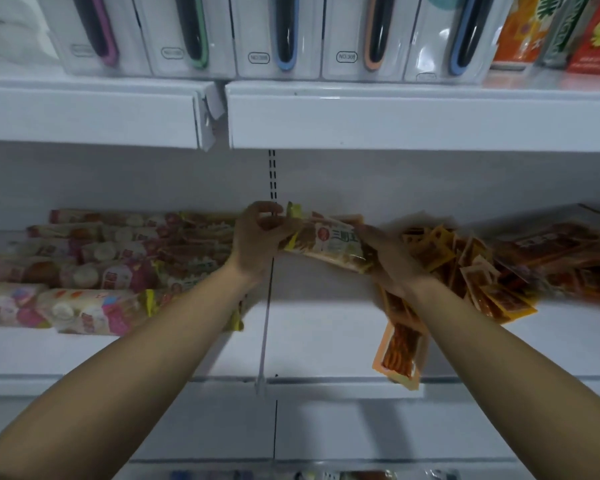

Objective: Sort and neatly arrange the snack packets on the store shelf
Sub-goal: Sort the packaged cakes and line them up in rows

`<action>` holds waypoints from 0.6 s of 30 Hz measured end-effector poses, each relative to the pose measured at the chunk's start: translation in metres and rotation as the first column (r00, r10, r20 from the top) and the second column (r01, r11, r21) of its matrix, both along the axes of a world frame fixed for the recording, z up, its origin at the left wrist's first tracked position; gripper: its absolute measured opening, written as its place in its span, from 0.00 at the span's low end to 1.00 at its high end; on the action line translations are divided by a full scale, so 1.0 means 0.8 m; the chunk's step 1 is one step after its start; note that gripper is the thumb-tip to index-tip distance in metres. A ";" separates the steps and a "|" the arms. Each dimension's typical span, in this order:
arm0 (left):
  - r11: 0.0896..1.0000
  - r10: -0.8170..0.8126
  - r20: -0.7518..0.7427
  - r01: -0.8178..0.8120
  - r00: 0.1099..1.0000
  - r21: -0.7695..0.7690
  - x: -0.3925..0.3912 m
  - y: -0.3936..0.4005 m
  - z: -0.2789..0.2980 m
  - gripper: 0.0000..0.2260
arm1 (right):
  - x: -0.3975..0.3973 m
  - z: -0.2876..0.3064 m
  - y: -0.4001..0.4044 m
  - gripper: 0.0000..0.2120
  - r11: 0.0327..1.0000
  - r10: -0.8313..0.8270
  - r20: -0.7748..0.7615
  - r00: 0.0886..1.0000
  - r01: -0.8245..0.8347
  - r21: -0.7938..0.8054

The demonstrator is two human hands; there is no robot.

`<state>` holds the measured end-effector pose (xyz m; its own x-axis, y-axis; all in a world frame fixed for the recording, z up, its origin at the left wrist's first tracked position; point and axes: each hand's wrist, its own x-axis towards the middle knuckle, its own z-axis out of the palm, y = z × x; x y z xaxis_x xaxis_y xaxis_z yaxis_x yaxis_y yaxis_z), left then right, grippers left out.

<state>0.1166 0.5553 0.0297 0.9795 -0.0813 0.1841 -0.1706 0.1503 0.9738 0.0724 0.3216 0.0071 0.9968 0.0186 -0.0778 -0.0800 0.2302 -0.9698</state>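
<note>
The left hand (257,233) has its fingers (269,221) curled round one end of a long yellow-edged snack packet (326,245), pinching it. The right hand (385,261) grips the packet's other end, its fingers hidden behind the wrapper. The packet hangs between the hands above the white shelf (319,334). Left of the left hand lie rows of pink and yellow packets (84,271). Right of the right hand sprawls a loose heap of orange packets (465,271), one orange packet (400,355) overhanging the shelf's front edge.

blurred: orange packets (471,268) | hidden: right hand (392,261) fingers behind packet (329,245) | cut off: bottom-shelf goods (312,475)
</note>
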 end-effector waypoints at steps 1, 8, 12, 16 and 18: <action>0.997 0.008 0.024 -0.010 1.000 0.082 0.002 0.011 0.000 0.14 | 0.004 -0.003 0.002 0.22 0.999 0.018 0.013 1.000 -0.018 0.042; 0.683 0.004 0.284 -0.210 0.959 0.700 0.038 0.050 0.004 0.08 | 0.031 -0.008 0.029 0.19 0.927 -0.154 0.142 0.978 0.193 -0.321; 0.585 0.002 0.120 -0.098 0.993 0.805 0.048 0.043 0.008 0.13 | 0.046 -0.002 0.054 0.19 0.820 -0.234 0.201 0.951 0.304 -0.484; 0.593 0.067 0.078 -0.102 0.995 0.799 0.064 0.051 0.018 0.12 | 0.071 -0.015 0.066 0.24 0.835 -0.232 0.185 0.955 0.293 -0.466; 0.557 0.076 0.110 -0.134 0.991 0.819 0.068 0.066 0.020 0.16 | 0.083 -0.023 0.069 0.24 0.819 -0.192 0.164 0.968 0.249 -0.516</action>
<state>0.1710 0.6081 0.0454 0.9818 -0.1228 0.1447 -0.1880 -0.7344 0.6522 0.1391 0.3769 -0.0111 0.9720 -0.2177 0.0880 0.0141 -0.3200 -0.9473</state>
